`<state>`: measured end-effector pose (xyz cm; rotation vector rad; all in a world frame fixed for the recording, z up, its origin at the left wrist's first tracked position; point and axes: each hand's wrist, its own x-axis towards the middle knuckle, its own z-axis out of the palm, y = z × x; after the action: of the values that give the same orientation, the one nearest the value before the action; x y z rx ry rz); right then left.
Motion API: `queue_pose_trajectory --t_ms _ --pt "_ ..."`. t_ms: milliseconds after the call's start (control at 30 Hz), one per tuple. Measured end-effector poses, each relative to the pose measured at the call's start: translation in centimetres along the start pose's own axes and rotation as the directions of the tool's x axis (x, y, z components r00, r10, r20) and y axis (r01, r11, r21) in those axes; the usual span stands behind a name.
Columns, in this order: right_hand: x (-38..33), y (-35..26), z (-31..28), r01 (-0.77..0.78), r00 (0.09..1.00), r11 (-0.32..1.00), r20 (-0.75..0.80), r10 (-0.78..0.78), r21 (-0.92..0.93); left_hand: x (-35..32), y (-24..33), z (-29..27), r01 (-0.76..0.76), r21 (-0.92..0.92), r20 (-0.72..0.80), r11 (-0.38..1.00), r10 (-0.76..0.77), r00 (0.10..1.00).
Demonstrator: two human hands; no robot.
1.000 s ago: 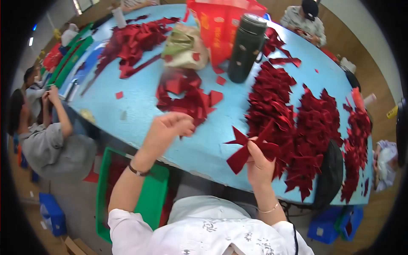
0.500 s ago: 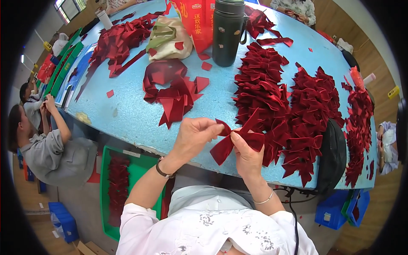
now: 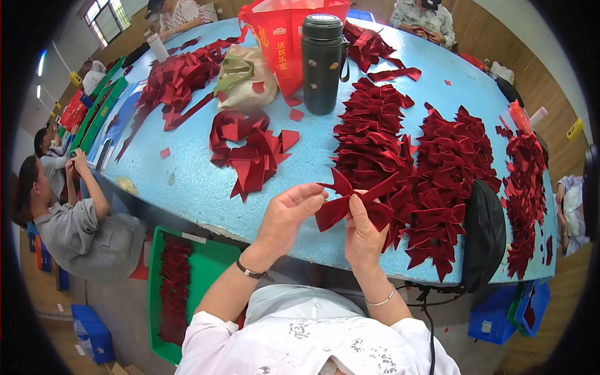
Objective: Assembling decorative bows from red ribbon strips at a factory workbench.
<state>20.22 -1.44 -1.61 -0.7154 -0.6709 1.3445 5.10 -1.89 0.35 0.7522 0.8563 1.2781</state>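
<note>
A dark red velvet ribbon bow is held up over the near edge of the table. My right hand pinches it at its middle, the thumb lying on the knot. From the other side my left hand has its thumb and forefinger closed at the bow's upper left tail; the other fingers are curled behind. Just beyond my hands lies a long row of finished-looking red bows. Loose red ribbon strips lie in a heap ahead of my left hand.
A dark flask, a red bag and a cream cloth bag stand farther back. More bows and a black pouch lie at right. A green crate sits below the table's left edge. Other people work around.
My left fingers have shifted slightly on the bow's tail, and the bow's left loop now looks wider and flatter. My right hand keeps its pinch. The whole view has tilted a little.
</note>
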Motion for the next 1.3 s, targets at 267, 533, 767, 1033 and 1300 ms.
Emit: queue_pose_trajectory --t_ms 267,533,767,1033,1300 --pt "-1.7 0.0 0.2 0.104 0.994 0.957 0.073 -0.087 -0.272 0.6 1.4 0.6 -0.093 0.209 0.114 0.973 0.07 0.991" --pt "-2.0 0.7 0.1 0.031 0.998 0.961 0.06 -0.015 -0.276 0.1 -0.8 0.4 -0.307 0.5 0.048 0.81 0.328 0.943" --pt "-1.7 2.3 -0.8 0.065 0.995 0.939 0.095 -0.035 -0.338 0.3 -1.7 0.2 -0.348 0.633 0.011 0.692 0.442 0.897" --pt "-1.1 1.6 -0.3 -0.093 0.994 0.965 0.028 0.103 -0.244 1.2 -2.6 -0.6 -0.365 0.708 0.047 0.605 0.476 0.878" --pt "-1.1 1.6 0.5 -0.024 1.0 0.948 -0.019 0.019 -0.318 1.1 -2.2 -0.3 -0.414 0.833 0.124 0.368 0.605 0.786"
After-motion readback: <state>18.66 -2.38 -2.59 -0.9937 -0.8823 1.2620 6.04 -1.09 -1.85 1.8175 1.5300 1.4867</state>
